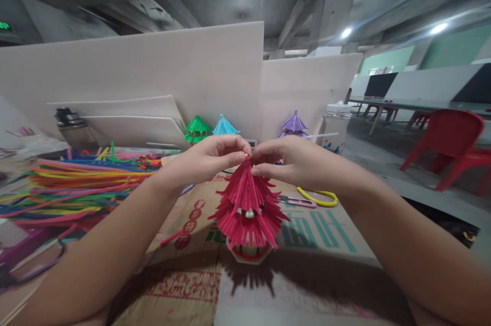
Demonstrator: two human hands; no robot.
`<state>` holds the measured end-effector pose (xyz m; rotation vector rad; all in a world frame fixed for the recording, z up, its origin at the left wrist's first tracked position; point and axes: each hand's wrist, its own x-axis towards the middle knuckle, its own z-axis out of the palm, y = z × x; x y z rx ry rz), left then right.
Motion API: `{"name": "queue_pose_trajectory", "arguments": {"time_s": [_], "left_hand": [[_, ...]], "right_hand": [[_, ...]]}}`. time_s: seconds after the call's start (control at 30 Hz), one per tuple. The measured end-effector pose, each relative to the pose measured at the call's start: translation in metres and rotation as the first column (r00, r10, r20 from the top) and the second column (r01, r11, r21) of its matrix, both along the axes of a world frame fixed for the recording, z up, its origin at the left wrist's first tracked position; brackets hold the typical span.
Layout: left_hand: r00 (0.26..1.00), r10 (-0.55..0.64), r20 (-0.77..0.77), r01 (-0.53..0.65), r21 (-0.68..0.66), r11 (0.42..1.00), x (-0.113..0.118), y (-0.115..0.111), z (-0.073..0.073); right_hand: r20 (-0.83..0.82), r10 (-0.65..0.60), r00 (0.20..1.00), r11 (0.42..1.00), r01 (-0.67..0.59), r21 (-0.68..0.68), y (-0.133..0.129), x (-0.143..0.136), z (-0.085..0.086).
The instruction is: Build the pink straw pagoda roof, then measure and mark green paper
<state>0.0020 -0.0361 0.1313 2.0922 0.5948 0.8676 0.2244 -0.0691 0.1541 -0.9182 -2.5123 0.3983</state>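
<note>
A small red pagoda [248,229] with two tiers of pipe-cleaner roofs stands upright on a pale base in front of me. My left hand [218,154] pinches at the left of its pointed tip, thumb and fingers closed together. From the right, my right hand [282,159] has its thumb and fingertips against the upper roof beside the tip. A small light bit shows at the very top between the fingers; I cannot make out what it is. Behind the hands are a green pagoda [198,129], a light blue one [224,125] and a purple one [294,124].
A heap of colourful pipe cleaners [84,188] lies at the left. Printed cardboard [184,259] covers the table. Yellow-handled scissors [320,198] and a pink cutter [297,201] lie at right. A clear bottle [335,124] and white boards [215,75] stand behind.
</note>
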Motion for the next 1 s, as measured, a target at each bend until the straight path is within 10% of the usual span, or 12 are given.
{"name": "queue_pose_trajectory", "arguments": {"time_s": [0.37,0.73,1.0], "left_hand": [[0.997,0.051,0.054,-0.058,0.125,0.991,0.002,0.003,0.001],[0.939,0.34,0.04,-0.29,0.623,0.726,0.002,-0.015,0.009],[0.94,0.334,0.077,-0.333,0.427,0.84,-0.008,0.005,0.005]], "right_hand": [[0.01,-0.02,1.0,0.999,0.02,0.043,0.002,0.001,0.001],[-0.002,-0.004,1.0,1.0,0.004,0.021,0.004,0.0,0.0],[-0.113,-0.072,0.991,0.996,0.077,0.04,0.005,0.005,0.001]]}}
